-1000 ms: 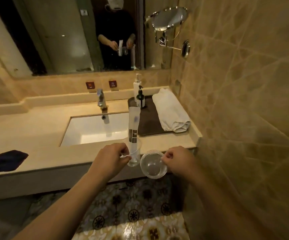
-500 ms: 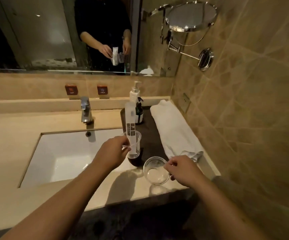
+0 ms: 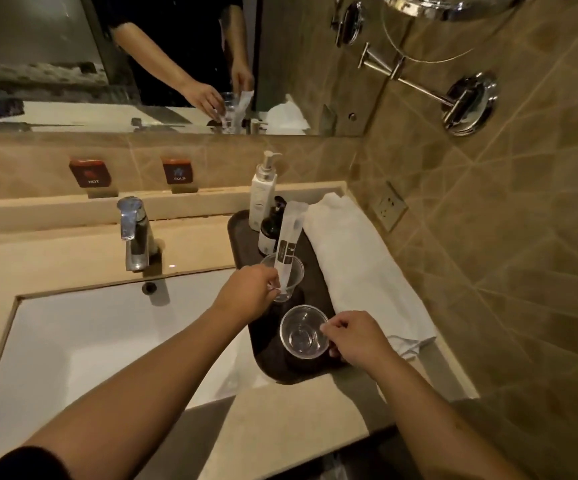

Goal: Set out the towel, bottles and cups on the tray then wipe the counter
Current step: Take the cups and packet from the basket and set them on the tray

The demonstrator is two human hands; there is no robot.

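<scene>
A dark tray (image 3: 242,237) lies on the counter right of the sink. On it stand a white pump bottle (image 3: 262,195) and a small dark bottle (image 3: 269,233) at the back. A rolled white towel (image 3: 356,268) lies along its right side. My left hand (image 3: 246,292) grips the rim of a clear cup (image 3: 289,282) holding a tall white sachet (image 3: 289,237), over the tray's middle. My right hand (image 3: 356,337) pinches the rim of a second, empty clear cup (image 3: 303,332) at the tray's near end. Whether the cups touch the tray I cannot tell.
A white sink basin (image 3: 90,341) with a chrome tap (image 3: 135,233) fills the left. The beige counter (image 3: 280,427) edge runs in front. A wall mirror is behind, and a chrome swing-arm mirror (image 3: 464,102) and a socket (image 3: 388,206) sit on the right tiled wall.
Both hands have carried the cups forward from the counter's front edge to over the tray. The view has moved in closer and lower over the counter.
</scene>
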